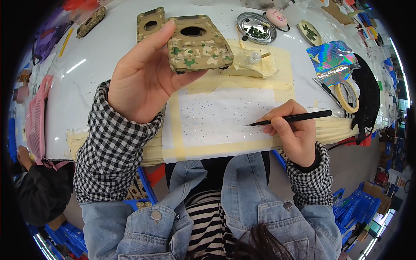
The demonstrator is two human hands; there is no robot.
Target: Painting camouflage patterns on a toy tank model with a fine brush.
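My left hand (pixel 141 82) is raised above the table, gripping a camouflage-patterned plastic shell (pixel 201 54) with a round hole in its top, like a toy tank body. Behind it stands a similar camouflage shell (pixel 144 31), partly covered by my thumb and the held one. My right hand (pixel 298 136) pinches black pointed tweezers (pixel 310 116). Their tip is over a white sheet (pixel 203 145), which is edged with cream tape and scattered with tiny shiny specks. Whether the tip holds a speck is too small to tell.
Beyond the sheet, a taped block (pixel 255 69) carries a small white pot. Farther back sit a metal dish (pixel 239 19) of dark green bits and an oval tray (pixel 318 40). A tape roll (pixel 344 105) and holographic bag (pixel 331 58) lie right. Another person's sleeve (pixel 43 190) shows left.
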